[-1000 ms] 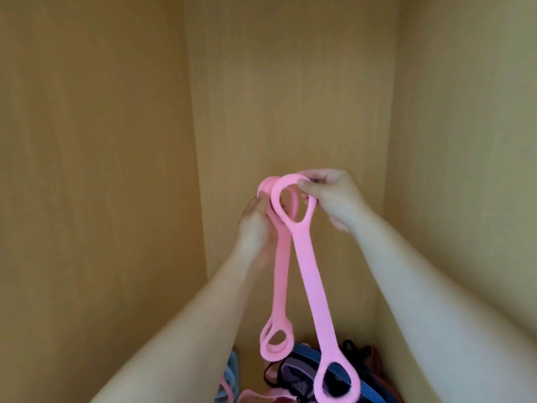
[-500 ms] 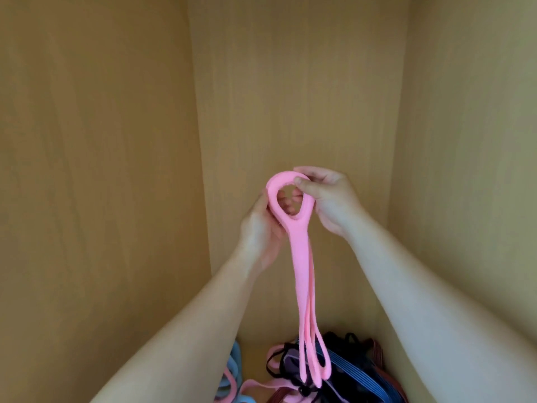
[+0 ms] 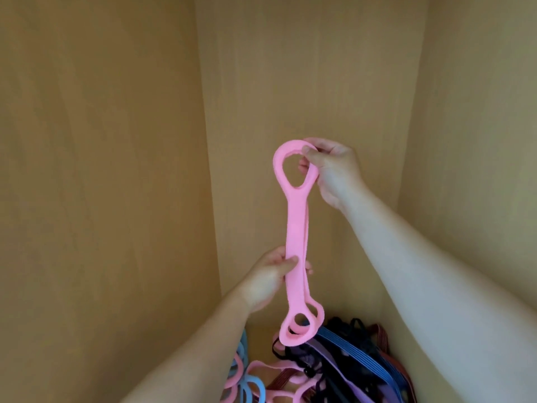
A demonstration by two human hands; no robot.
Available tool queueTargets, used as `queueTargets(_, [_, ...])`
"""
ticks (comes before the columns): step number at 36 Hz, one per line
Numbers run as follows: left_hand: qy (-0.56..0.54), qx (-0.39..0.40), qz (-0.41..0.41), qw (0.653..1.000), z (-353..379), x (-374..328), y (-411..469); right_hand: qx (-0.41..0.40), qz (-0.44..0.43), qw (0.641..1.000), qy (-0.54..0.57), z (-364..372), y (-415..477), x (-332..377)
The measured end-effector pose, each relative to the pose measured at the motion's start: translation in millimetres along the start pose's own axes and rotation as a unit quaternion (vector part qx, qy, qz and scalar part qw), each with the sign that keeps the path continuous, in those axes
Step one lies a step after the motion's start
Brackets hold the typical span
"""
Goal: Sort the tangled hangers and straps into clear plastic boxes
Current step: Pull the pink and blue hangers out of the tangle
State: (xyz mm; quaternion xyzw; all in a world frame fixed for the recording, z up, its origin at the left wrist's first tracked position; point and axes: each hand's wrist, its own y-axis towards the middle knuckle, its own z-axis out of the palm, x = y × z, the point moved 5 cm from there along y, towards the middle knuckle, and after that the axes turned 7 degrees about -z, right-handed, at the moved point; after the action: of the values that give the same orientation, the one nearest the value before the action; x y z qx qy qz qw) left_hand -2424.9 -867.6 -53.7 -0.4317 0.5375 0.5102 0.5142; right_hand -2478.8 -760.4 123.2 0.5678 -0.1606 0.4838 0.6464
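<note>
Here, two pink straps (image 3: 295, 228) hang together upright before the wooden back wall (image 3: 305, 82). The right hand (image 3: 334, 170) pinches their top loop between thumb and fingers. The left hand (image 3: 270, 277) curls round the bands lower down. Their bottom loops dangle over a tangled pile (image 3: 334, 365) of black, purple and blue-striped straps. The left forearm partly hides the light-blue loops (image 3: 241, 350) beside the pile.

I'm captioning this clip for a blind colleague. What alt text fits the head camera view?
Two bare hands hold pink looped straps hanging vertically inside a wooden cabinet: the right hand pinches the top loop, the left hand grips the middle. A tangled pile of pink, blue, black and purple straps lies below.
</note>
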Motion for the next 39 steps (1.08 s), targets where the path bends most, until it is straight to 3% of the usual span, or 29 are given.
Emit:
queueTargets(3, [-0.068, 0.001, -0.018, 0.997, -9, 11, -13, 0.001, 0.013, 1.000, -0.022, 1, -1, -16])
queueTargets(8, [-0.022, -0.054, -0.068, 0.996, -31, 32, -29, 0.021, 0.042, 0.999, -0.012, 10, -5, -45])
queueTargets(11, [-0.011, -0.136, -0.088, 0.987, -50, 37, -34, 0.095, 0.036, 0.995, -0.002, 18, -14, -56])
queueTargets(14, [-0.085, -0.220, -0.082, 0.968, -73, 34, -39, 0.182, 0.037, 0.982, 0.033, 16, -30, -62])
queueTargets(17, [-0.139, -0.276, -0.062, 0.949, -94, 25, -39, 0.270, 0.079, 0.959, 0.036, 4, -52, -71])
queueTargets(23, [-0.155, -0.322, -0.021, 0.934, -106, -7, -27, 0.401, 0.121, 0.895, -0.154, -21, -88, -82])
queueTargets(29, [-0.152, -0.269, 0.010, 0.951, -85, -30, -16, 0.481, 0.189, 0.814, -0.266, -36, -102, -100])
queueTargets(31, [-0.149, -0.248, 0.009, 0.957, -78, -31, -15, 0.475, 0.201, 0.818, -0.252, -36, -103, -100])
queueTargets(35, [-0.136, -0.236, -0.011, 0.962, -68, -24, -17, 0.342, 0.148, 0.882, -0.290, -32, -92, -110])
queueTargets(39, [-0.130, -0.233, -0.017, 0.964, -65, -18, -23, 0.342, 0.187, 0.888, -0.244, -14, -102, -131])
